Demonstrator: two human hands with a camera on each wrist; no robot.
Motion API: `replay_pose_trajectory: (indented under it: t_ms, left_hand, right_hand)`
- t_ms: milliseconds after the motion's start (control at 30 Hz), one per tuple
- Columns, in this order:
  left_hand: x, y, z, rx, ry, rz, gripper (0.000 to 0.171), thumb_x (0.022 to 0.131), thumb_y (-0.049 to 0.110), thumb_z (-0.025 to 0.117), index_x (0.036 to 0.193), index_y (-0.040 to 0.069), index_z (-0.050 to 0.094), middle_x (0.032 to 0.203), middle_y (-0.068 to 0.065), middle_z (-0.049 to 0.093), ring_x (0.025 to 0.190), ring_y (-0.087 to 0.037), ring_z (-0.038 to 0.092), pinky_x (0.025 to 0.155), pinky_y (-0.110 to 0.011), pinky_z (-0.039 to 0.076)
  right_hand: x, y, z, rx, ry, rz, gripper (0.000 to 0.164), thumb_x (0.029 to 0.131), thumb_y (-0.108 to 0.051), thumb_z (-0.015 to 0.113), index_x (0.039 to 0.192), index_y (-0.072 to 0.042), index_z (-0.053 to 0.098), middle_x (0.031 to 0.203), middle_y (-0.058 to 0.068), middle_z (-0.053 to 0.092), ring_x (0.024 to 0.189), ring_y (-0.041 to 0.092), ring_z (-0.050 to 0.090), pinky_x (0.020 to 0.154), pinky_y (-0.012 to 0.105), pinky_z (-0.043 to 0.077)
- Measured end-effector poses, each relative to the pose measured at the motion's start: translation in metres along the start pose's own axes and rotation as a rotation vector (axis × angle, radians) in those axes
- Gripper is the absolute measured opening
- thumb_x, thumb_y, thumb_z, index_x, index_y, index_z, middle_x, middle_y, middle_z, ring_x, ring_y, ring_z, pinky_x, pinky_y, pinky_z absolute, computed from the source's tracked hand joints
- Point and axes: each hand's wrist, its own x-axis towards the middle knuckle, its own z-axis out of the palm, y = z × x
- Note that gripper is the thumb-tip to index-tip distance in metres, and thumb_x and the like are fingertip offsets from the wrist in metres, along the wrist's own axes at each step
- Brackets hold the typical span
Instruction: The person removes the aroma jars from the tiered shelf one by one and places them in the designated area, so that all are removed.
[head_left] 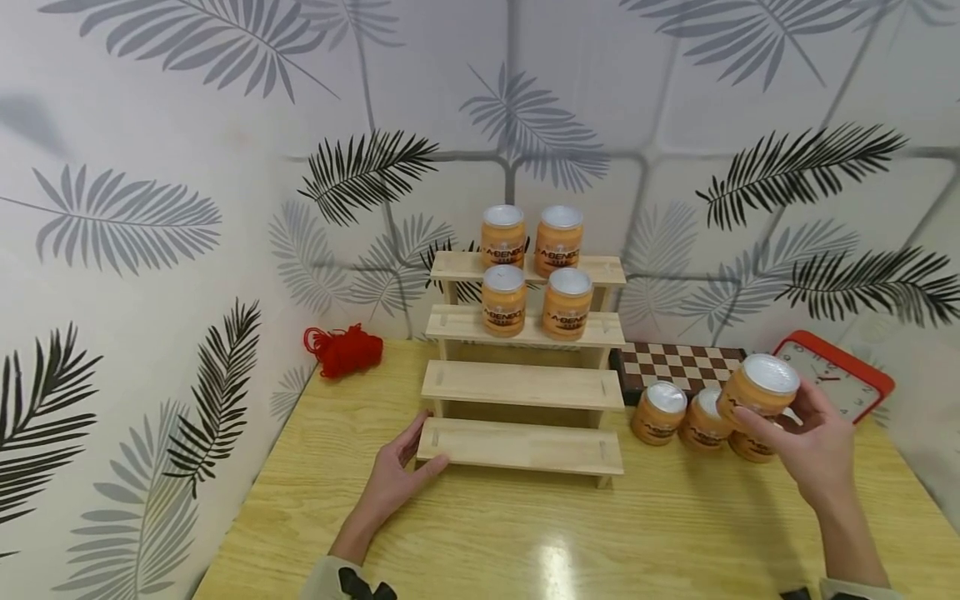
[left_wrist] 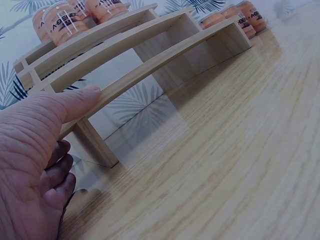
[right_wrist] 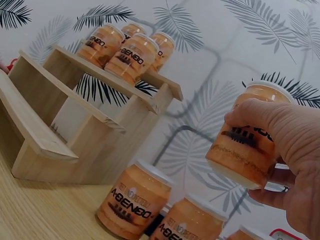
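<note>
My right hand [head_left: 813, 442] grips an orange can [head_left: 757, 387] with a silver lid, raised over the cans at the right. In the right wrist view the thumb lies across the label of this held can [right_wrist: 245, 135]. My left hand [head_left: 397, 471] holds the left end of the lowest step of a wooden tiered stand [head_left: 517, 446], thumb on top and fingers below the board. Two cans [head_left: 503, 302] stand on the second step from the top, and two more cans [head_left: 558, 242] stand on the top step. The two lower steps are bare.
Several matching cans [head_left: 659, 413] stand on the table right of the stand. Behind them lie a checkered board [head_left: 675, 367] and a red-framed clock [head_left: 832, 375]. A bundle of red yarn [head_left: 345, 350] lies at the back left. A leaf-patterned wall [head_left: 637, 100] rises behind the wooden table [head_left: 480, 542].
</note>
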Motion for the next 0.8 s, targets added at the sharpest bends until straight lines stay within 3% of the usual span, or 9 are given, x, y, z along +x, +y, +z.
replay_pose_trajectory:
  t_ms: [200, 400, 500, 667, 800]
  left_hand:
    - [-0.001, 0.002, 0.000, 0.000, 0.003, 0.010, 0.083, 0.096, 0.017, 0.078, 0.164, 0.007, 0.032, 0.165, -0.006, 0.038, 0.152, -0.024, 0.037, 0.122, -0.041, 0.033]
    - [-0.001, 0.001, 0.001, 0.001, 0.000, 0.024, 0.082, 0.097, 0.017, 0.078, 0.164, 0.006, 0.032, 0.165, -0.007, 0.038, 0.152, -0.025, 0.037, 0.121, -0.050, 0.032]
    - [-0.001, 0.001, 0.002, 0.003, 0.004, 0.026, 0.082, 0.097, 0.017, 0.078, 0.164, 0.008, 0.032, 0.165, -0.007, 0.038, 0.152, -0.025, 0.037, 0.121, -0.050, 0.032]
    - [-0.001, 0.001, 0.002, 0.007, 0.006, 0.018, 0.082, 0.096, 0.019, 0.078, 0.164, 0.010, 0.033, 0.166, -0.006, 0.037, 0.152, -0.023, 0.036, 0.122, -0.046, 0.033]
    - [0.000, 0.002, 0.001, 0.016, 0.002, 0.010, 0.084, 0.096, 0.020, 0.079, 0.164, 0.009, 0.033, 0.166, -0.004, 0.036, 0.152, -0.020, 0.036, 0.121, -0.032, 0.035]
  right_hand:
    - [0.000, 0.007, -0.021, 0.034, 0.078, 0.052, 0.072, 0.078, 0.017, 0.082, 0.143, -0.007, 0.062, 0.117, -0.010, 0.069, 0.101, 0.002, 0.064, 0.078, 0.007, 0.054]
    - [0.008, 0.011, -0.040, -0.123, 0.171, 0.101, 0.074, 0.081, 0.012, 0.082, 0.147, -0.012, 0.059, 0.116, -0.017, 0.064, 0.095, -0.001, 0.062, 0.077, 0.004, 0.051]
    - [0.013, 0.013, -0.048, -0.169, 0.208, 0.114, 0.074, 0.083, 0.011, 0.081, 0.149, -0.013, 0.058, 0.117, -0.018, 0.062, 0.096, -0.003, 0.061, 0.076, 0.003, 0.050]
    - [0.017, 0.024, -0.063, -0.045, 0.289, 0.148, 0.072, 0.080, 0.017, 0.079, 0.144, -0.011, 0.062, 0.115, -0.013, 0.064, 0.094, -0.001, 0.062, 0.073, 0.004, 0.051]
    - [0.017, 0.034, -0.073, -0.034, 0.345, 0.184, 0.072, 0.079, 0.017, 0.078, 0.143, -0.012, 0.063, 0.113, -0.013, 0.064, 0.095, -0.001, 0.061, 0.072, 0.003, 0.051]
